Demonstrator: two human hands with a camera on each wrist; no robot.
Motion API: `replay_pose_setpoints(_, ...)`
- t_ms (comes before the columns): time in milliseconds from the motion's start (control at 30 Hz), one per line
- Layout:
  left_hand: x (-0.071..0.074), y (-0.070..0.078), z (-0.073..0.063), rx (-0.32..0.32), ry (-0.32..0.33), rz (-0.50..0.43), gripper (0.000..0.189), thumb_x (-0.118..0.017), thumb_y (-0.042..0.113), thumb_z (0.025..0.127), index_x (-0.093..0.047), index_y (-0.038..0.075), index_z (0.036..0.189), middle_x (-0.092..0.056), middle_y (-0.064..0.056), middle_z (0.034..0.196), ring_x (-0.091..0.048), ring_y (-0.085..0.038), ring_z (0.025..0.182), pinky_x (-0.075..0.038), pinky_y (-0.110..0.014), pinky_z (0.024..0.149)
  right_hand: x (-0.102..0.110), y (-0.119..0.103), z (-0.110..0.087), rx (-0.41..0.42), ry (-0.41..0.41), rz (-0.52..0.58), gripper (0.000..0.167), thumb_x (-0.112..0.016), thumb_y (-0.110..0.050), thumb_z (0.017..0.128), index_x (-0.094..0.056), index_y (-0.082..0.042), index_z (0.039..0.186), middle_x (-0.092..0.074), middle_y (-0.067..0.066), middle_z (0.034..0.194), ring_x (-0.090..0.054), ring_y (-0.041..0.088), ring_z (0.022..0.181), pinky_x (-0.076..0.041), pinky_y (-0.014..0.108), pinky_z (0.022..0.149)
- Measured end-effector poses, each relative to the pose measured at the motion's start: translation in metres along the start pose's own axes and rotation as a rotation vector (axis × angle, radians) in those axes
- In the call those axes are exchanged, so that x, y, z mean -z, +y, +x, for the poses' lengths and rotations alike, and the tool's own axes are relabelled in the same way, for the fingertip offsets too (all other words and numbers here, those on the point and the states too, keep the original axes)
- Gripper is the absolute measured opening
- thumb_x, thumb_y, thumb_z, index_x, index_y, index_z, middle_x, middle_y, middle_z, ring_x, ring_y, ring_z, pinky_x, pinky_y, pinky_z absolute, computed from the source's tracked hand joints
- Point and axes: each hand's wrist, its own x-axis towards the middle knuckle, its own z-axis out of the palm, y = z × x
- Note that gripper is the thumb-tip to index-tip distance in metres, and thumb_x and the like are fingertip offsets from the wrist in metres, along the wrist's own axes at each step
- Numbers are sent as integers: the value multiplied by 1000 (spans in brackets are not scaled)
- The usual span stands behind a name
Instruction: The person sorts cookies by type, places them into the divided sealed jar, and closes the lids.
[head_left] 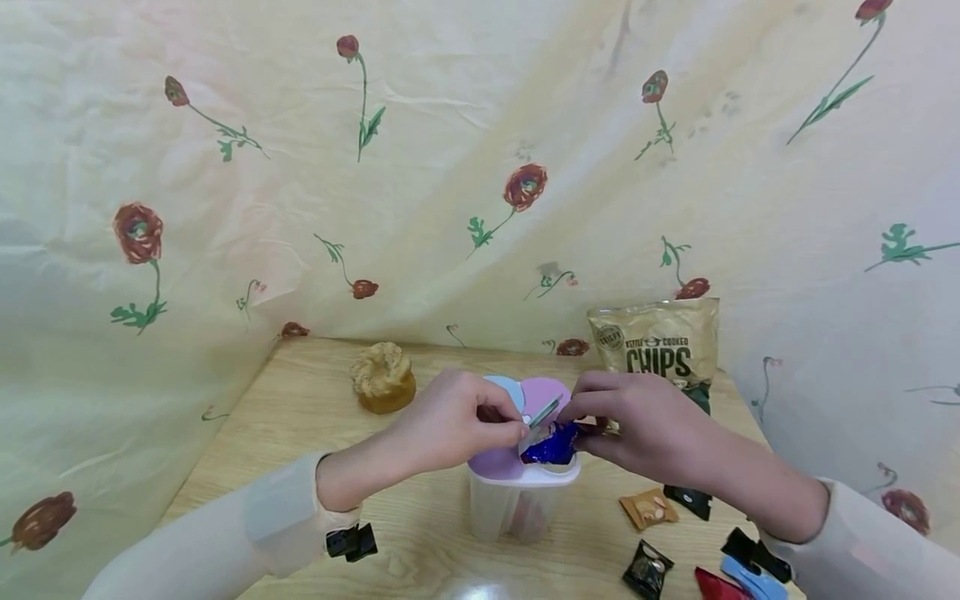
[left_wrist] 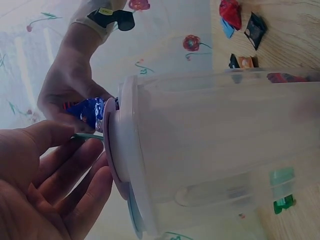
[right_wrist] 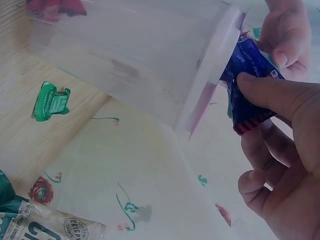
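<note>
A clear plastic container [head_left: 489,507] stands upright at the table's middle, its white rim topped by purple and blue flaps [head_left: 545,393]. My left hand [head_left: 453,423] pinches a raised pale green flap [head_left: 546,412] at its edge, between thumb and index finger, clearest in the left wrist view. Over the uncovered opening, my right hand [head_left: 648,421] grips a shiny blue wrapped packet [right_wrist: 250,82] with thumb and fingers. The packet's lower end meets the rim; how far inside it reaches cannot be told. Something red [right_wrist: 60,9] lies inside the container's bottom.
Small wrapped packets lie right of the container: orange [head_left: 648,508], black [head_left: 647,570] and red [head_left: 720,585]. A light blue item [head_left: 753,578] is beside the red one. Behind stand a chips bag [head_left: 652,333] and a tan ring-shaped object [head_left: 382,379]. A green packet [right_wrist: 50,101] lies behind the container.
</note>
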Motion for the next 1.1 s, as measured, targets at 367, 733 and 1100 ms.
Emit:
replay_pose_setpoints(367, 0, 0, 1, -6, 3, 7, 11, -78, 23, 89, -79, 24, 78, -69, 21, 72, -59, 0, 68, -46, -22, 61, -2, 9, 1, 18, 14, 155, 31, -84, -7, 84, -75, -25, 108, -72, -15, 102, -67, 0, 87, -57, 25, 71)
replay_pose_setpoints(733, -1, 3, 2, 3, -1, 20, 11, -78, 24, 88, -79, 27, 78, -68, 24, 71, -59, -1, 68, -46, -22, 60, -10, 10, 4, 6, 7, 190, 31, -82, 3, 79, -79, -25, 93, -68, -15, 97, -61, 0, 80, -55, 24, 66)
replay_pose_setpoints(1100, -3, 4, 1, 2, 9, 34, 13, -77, 24, 88, -78, 28, 76, -67, 24, 70, -58, 0, 67, -45, -21, 59, -14, 4, 6, -70, -38, 191, 26, -80, 0, 82, -81, -24, 93, -65, -16, 94, -57, 0, 76, -53, 23, 64)
